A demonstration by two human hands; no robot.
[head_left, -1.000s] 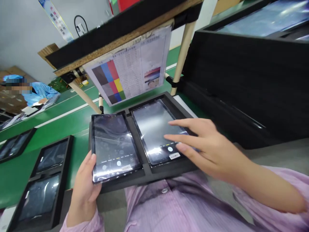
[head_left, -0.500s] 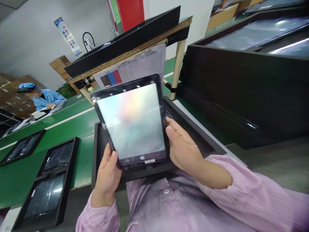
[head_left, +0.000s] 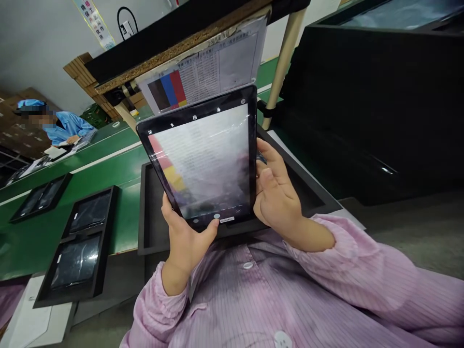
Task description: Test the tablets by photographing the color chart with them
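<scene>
Worker in pink coat holds tablet [head_left: 205,162] upright at frame centre, above black tray [head_left: 152,232]. Left hand [head_left: 184,239] clasps lower edge, thumb on shutter button; right hand [head_left: 277,198] curls fingers round right edge. Screen mirrors colour chart [head_left: 203,77] hanging behind. Green table [head_left: 119,169] at left carries further trays [head_left: 78,246].

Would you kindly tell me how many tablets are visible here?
4: one tablet held up in both hands, two in the black tray on the left, one further left. Others may be hidden behind the held one.
</scene>
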